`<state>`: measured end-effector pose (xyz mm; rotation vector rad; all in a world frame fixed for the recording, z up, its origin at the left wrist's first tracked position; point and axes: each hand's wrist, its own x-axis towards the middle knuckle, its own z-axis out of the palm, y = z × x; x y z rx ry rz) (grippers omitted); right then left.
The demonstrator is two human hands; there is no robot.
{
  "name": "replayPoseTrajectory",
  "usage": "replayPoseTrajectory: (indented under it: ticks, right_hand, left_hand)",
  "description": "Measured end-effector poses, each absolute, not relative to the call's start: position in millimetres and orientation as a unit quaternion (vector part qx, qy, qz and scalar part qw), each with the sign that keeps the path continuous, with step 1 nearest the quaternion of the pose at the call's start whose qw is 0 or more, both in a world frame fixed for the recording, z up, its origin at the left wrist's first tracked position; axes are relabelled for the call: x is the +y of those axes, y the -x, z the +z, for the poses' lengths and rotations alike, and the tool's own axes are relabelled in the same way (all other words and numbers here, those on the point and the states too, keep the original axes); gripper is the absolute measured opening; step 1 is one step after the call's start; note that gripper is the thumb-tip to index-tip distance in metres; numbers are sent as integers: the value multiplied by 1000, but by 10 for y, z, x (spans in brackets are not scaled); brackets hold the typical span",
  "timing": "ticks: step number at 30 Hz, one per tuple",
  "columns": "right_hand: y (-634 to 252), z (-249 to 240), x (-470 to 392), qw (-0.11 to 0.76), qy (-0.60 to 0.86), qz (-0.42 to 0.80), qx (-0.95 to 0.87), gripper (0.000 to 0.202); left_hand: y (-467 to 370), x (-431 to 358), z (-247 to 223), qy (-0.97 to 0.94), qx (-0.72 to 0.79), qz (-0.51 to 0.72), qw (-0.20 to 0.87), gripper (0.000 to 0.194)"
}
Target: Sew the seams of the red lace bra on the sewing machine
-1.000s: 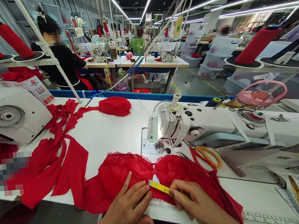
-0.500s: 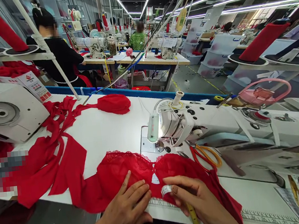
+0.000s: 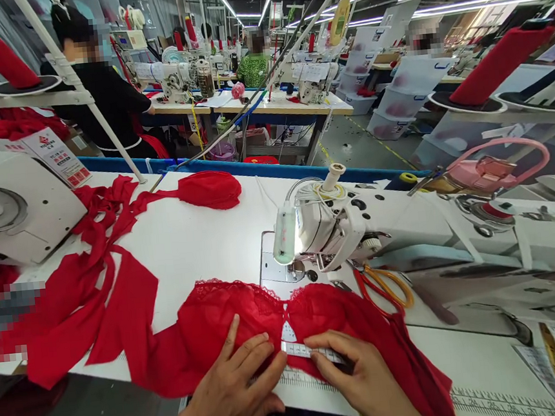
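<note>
A red lace bra [image 3: 214,317] lies spread along the front of the white table, its cups side by side with a small gap at the centre. My left hand [image 3: 239,380] rests flat on the left cup, fingers spread. With thumb and forefinger my right hand [image 3: 354,369] pinches a white tape measure [image 3: 297,349], which lies across the centre of the bra just below the gap. The tape's free end is close to my left fingertips. Part of the tape is hidden under my right hand.
Behind the bra stands a sewing machine [image 3: 322,223]. Scissors with red and orange handles [image 3: 388,285] lie beside it. Red fabric strips [image 3: 91,295] cover the left side, near another machine [image 3: 15,205]. A printed ruler scale [image 3: 489,402] runs along the front edge. A co-worker [image 3: 98,107] sits beyond.
The tape measure's end, curled up before, now lies flat across the bra's centre. My right hand has shifted slightly, while my left stays on the cup.
</note>
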<state>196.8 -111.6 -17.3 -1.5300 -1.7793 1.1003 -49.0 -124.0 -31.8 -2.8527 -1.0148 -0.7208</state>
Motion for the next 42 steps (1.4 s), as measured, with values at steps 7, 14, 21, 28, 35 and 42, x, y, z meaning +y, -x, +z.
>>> replayPoseTrajectory:
  ticks: [7,14,21,28,35,42]
  right_hand:
    - [-1963,-232,-1139,261,574,396,-668,21]
    - [-1978,-209,-1131,247,586,401,-660,21]
    - [-1959,-160,-1093,226,618,380,-650,15]
    - [-1957,-181,-1092,216,621,381,-650,14]
    - [-1938,-164,-1095,223,625,373,-648,12]
    - [-1971,-92,-1123,260,609,386,-643,11]
  left_hand:
    - [474,-1211,-335,917,-324,-232,31,42]
    - [458,-1204,-323,919,-311,-238,50,40]
    - [461,-1206,-363,917,-313,-238,57,36]
    - [468,-1181,-333,922,-304,-229,70,36]
    - [448,-1201,-369,916,-308,-246,67,34]
    - [485,-1249,-405,911,-333,-243,-7,38]
